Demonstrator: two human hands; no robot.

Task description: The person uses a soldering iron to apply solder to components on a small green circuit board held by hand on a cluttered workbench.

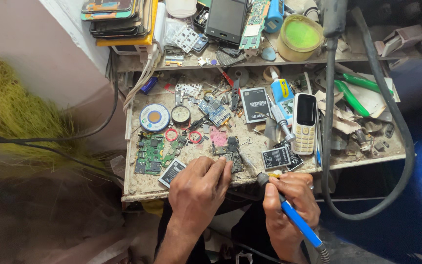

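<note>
At the workbench's front edge: small dark phone circuit board (231, 157), light, stiff, fragile, pinned at its edge by left hand (197, 189); right hand (289, 205) clamped on blue-handled soldering iron (296, 222).

We note both hands low at six o'clock: left hand (197, 188) palm down, fingers curled; right hand (290, 205) closed in a pen grip.

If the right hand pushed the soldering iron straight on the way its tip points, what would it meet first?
Probably the dark circuit board under the left hand's fingertips; the right hand aims the soldering iron up-left at it. Depth is unclear.
</note>
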